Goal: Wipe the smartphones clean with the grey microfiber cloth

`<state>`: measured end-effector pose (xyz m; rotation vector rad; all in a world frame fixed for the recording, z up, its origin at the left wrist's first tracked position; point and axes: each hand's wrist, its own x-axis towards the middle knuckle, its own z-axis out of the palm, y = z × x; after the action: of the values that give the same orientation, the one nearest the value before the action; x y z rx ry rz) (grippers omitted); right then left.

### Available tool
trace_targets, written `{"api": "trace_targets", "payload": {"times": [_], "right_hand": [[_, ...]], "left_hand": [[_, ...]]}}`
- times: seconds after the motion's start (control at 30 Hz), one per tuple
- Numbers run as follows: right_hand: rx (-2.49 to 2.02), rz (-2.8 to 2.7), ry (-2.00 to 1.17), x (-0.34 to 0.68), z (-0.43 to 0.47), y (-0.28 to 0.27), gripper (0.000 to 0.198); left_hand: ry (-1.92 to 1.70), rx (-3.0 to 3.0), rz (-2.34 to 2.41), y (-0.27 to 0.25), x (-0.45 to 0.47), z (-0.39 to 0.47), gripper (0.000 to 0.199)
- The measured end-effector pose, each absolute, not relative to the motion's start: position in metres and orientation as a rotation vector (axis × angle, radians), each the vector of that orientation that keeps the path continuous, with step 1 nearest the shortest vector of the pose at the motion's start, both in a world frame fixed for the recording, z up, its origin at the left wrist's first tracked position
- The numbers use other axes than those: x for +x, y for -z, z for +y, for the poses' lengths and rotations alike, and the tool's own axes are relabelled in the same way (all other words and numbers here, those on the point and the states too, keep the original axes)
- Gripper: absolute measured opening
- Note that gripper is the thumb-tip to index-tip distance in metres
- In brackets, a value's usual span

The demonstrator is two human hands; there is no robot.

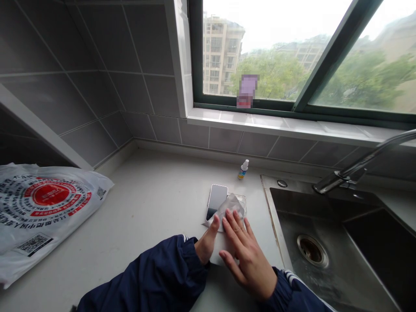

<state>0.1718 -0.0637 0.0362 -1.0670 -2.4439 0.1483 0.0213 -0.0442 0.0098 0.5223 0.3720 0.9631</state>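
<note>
My left hand [207,243] grips a pale, smooth flat object [220,251] along its left side. Its thumb points up, and the other fingers are hidden underneath. My right hand [248,260] lies over the same object with fingers stretched out, pressing a thin greyish-white wiping cloth [231,203] onto it. What the cloth covers is hidden. Just beyond my hands, a smartphone [217,198] with a dark, reflective screen lies face up on the counter, partly behind the cloth. A clear phone case [243,200] shows at the cloth's right edge.
A small white spray bottle [243,170] stands upright near the back of the white counter [156,195]. On the right is a steel sink [292,208] with a curved faucet [338,178]. At left lies a white plastic bag [65,216] with red print. The window [260,56] is behind.
</note>
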Motion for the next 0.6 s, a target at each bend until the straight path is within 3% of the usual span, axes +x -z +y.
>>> {"api": "trace_targets", "payload": {"times": [0.33,0.6], "right_hand": [[-0.965,-2.579,-0.181,0.169,-0.070,-0.042,0.071],[-1.027,-2.520,-0.107,0.167,-0.070,-0.038,0.073]], "left_hand": [[-1.107,0.198,0.431,-0.030,0.019,-0.037,0.069],[-0.974,0.414,0.379,-0.017,0.019,-0.045,0.067]]}}
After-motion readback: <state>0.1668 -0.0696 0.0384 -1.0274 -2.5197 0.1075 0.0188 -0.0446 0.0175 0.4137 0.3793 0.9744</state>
